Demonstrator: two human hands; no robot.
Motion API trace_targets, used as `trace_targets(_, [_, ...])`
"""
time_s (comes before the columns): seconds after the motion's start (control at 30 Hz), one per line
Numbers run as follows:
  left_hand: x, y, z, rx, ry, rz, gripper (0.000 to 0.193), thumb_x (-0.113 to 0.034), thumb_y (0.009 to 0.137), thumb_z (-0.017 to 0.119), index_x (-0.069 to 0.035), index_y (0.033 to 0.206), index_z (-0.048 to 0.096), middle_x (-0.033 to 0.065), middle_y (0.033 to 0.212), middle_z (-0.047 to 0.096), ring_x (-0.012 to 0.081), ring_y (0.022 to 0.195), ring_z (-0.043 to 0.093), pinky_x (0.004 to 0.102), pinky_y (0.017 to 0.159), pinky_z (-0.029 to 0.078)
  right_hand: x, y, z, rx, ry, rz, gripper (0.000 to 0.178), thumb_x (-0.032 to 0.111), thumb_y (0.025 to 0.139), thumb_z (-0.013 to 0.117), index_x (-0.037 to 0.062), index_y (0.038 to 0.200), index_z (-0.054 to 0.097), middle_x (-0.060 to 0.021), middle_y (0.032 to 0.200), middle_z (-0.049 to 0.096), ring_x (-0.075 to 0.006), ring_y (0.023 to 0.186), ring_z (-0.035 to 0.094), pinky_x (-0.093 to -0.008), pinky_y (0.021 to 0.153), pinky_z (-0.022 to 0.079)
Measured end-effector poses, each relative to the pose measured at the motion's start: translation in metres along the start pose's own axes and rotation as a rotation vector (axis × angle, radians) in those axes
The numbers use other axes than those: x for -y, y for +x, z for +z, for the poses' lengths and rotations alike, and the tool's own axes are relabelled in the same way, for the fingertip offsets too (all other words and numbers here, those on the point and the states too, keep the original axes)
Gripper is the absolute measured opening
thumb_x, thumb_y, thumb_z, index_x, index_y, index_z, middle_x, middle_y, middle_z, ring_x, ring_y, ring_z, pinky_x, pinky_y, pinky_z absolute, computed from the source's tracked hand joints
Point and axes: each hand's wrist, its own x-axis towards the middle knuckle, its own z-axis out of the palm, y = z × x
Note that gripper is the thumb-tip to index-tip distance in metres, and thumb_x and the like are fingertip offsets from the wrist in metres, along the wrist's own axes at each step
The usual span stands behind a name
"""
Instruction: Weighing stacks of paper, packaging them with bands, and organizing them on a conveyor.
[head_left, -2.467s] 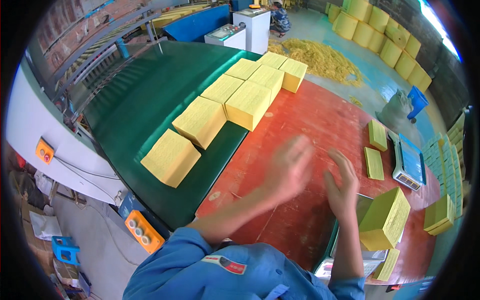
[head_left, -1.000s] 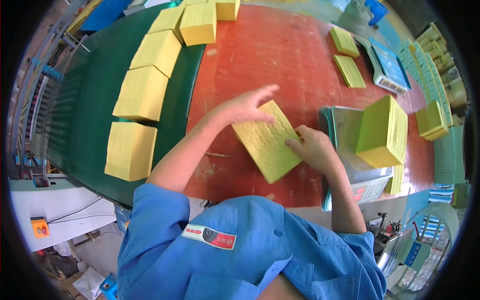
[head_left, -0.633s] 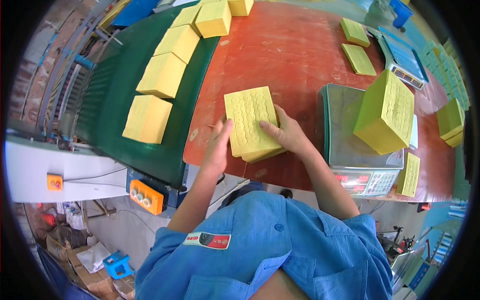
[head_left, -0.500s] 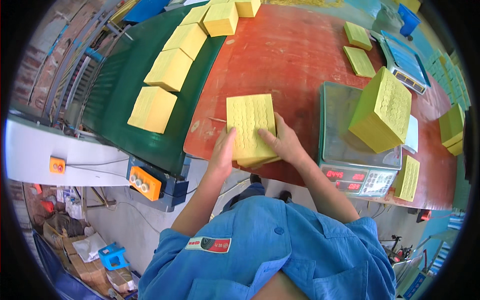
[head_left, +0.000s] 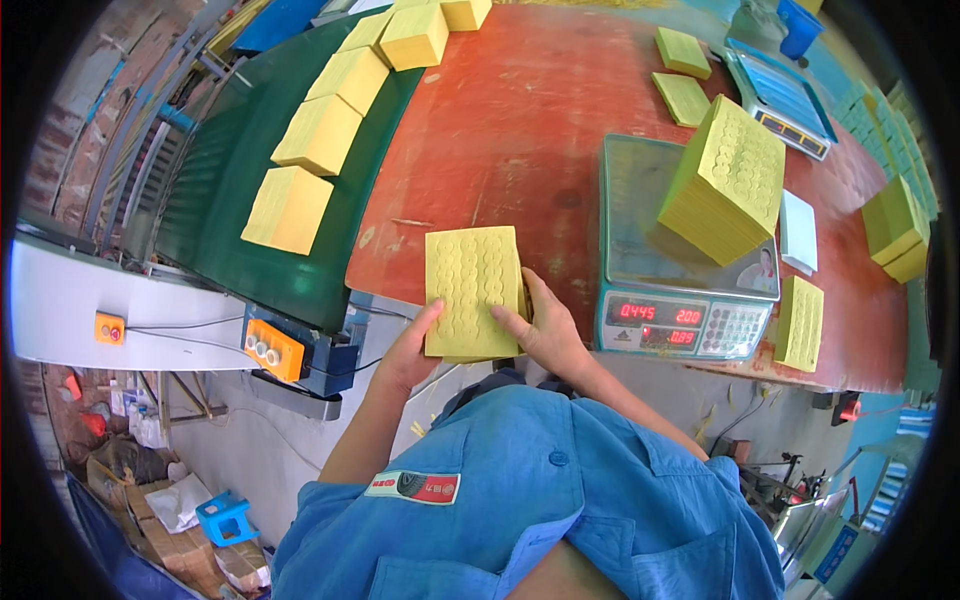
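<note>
A stack of yellow joss paper [head_left: 470, 285] with rows of punched round marks is gripped between my hands, over the near edge of the red table. My left hand [head_left: 405, 355] presses its left side, thumb on the near left edge. My right hand [head_left: 550, 330] clasps the right side, its thumb lying on the top face and its fingers partly hidden. To the right, a bigger yellow paper stack [head_left: 725, 180] rests on a digital scale [head_left: 645, 215] with lit red figures.
Several yellow paper blocks [head_left: 290, 210] line the green conveyor belt [head_left: 215, 190] at left. An orange button box [head_left: 272, 350] is fixed near its end. Thin paper pieces [head_left: 683, 98] and a second scale [head_left: 780, 90] lie at the far right of the red table [head_left: 480, 130].
Both hands have drawn the held stack toward my body, off the table's near edge. The view has shifted slightly, so the table and scale appear farther left.
</note>
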Motion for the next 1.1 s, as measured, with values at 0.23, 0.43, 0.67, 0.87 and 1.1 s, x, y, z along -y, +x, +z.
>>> trace_targets(0.23, [-0.001, 0.005, 0.014, 0.0, 0.157, 0.325, 0.085, -0.03, 0.086, 0.066, -0.005, 0.154, 0.021, 0.0148, 0.146, 0.042, 0.0259, 0.134, 0.044, 0.0406, 0.11, 0.036, 0.011, 0.007, -0.006, 0.082, 0.477, 0.053, 0.074, 0.038, 0.094, 0.063, -0.0039, 0.147, 0.033, -0.0215, 0.139, 0.051, -0.0277, 0.129, 0.05, -0.0359, 0.108, 0.038])
trace_targets(0.43, [-0.049, 0.06, 0.003, 0.115, 0.622, 0.842, 0.113, -0.028, 0.072, 0.077, 0.0, 0.155, 0.005, 0.0195, 0.147, 0.036, 0.0302, 0.137, 0.038, 0.0421, 0.113, 0.03, 0.0, 0.069, 0.0, -0.201, 1.226, 0.145, 0.047, 0.034, 0.103, 0.045, 0.0018, 0.137, 0.05, -0.0138, 0.134, 0.058, -0.0245, 0.122, 0.056, -0.0385, 0.105, 0.043])
trace_targets(0.67, [-0.036, 0.092, -0.03, 0.172, 0.704, 0.984, 0.119, -0.02, 0.065, 0.085, 0.004, 0.153, 0.009, 0.0214, 0.151, 0.03, 0.0334, 0.141, 0.031, 0.0437, 0.115, 0.028, -0.006, 0.101, 0.014, -0.279, 0.923, -0.11, 0.042, 0.028, 0.102, 0.047, -0.0033, 0.129, 0.055, -0.013, 0.121, 0.063, -0.0209, 0.109, 0.061, -0.0327, 0.097, 0.046])
trace_targets(0.87, [-0.018, 0.089, -0.025, 0.187, 0.56, 0.988, 0.122, -0.02, 0.069, 0.09, 0.003, 0.154, 0.005, 0.0204, 0.152, 0.029, 0.0315, 0.141, 0.032, 0.042, 0.115, 0.027, -0.005, 0.126, 0.011, -0.341, 0.769, -0.175, 0.051, 0.036, 0.104, 0.041, -0.0023, 0.137, 0.048, -0.0171, 0.13, 0.058, -0.0248, 0.122, 0.055, -0.0371, 0.103, 0.042])
trace_targets(1.1, [-0.009, 0.107, -0.02, 0.143, 0.516, 1.048, 0.114, -0.019, 0.073, 0.086, 0.003, 0.153, 0.008, 0.0193, 0.149, 0.031, 0.0301, 0.138, 0.035, 0.0421, 0.114, 0.03, 0.015, 0.174, 0.001, -0.074, 0.906, -0.085, 0.061, 0.048, 0.105, 0.032, -0.0007, 0.135, 0.051, -0.0162, 0.125, 0.061, -0.0229, 0.114, 0.058, -0.0364, 0.099, 0.044])
